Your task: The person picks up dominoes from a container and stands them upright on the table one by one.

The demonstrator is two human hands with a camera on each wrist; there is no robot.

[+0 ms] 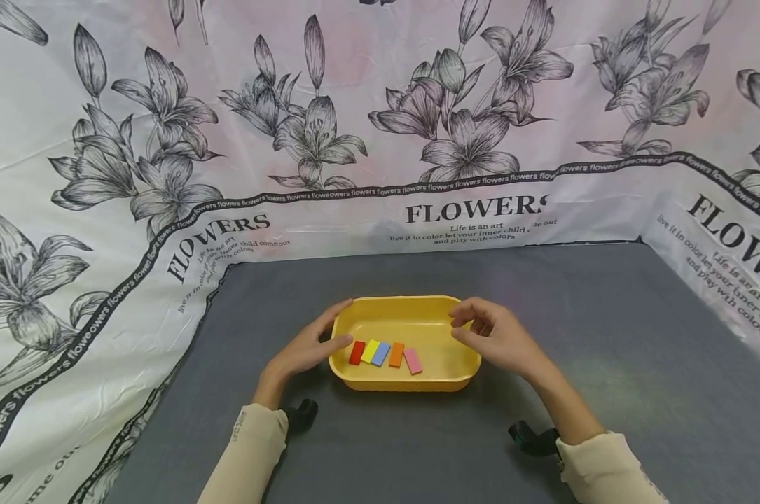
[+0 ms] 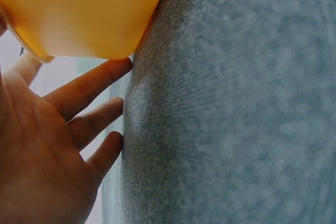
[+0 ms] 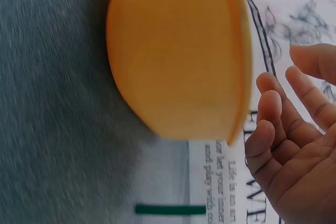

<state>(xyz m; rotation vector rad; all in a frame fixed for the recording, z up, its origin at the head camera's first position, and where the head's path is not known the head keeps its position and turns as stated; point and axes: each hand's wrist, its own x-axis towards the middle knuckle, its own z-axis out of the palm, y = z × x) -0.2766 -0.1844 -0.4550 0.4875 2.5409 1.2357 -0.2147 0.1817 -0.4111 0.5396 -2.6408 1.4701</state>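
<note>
A yellow plastic tray [image 1: 411, 384] sits on the grey table. Inside it, small flat blocks lie in a loose row: red [image 1: 357, 353], yellow [image 1: 370, 351], blue [image 1: 380, 354], orange [image 1: 396, 355] and pink [image 1: 412, 361]. My left hand [image 1: 310, 344] holds the tray's left end, thumb over the rim and fingers along the outside. In the left wrist view, one fingertip [image 2: 119, 66] meets the tray's lower edge. Over the right end hovers my right hand [image 1: 496, 334], fingers loosely bent, thumb and forefinger apart, nothing visible between them.
A grey cloth [image 1: 417, 448] covers the table. White fabric with printed flowers [image 1: 468, 140] hangs behind and along both sides. Dark straps [image 1: 534, 441] sit at the wrists below the light sleeves [image 1: 250, 448].
</note>
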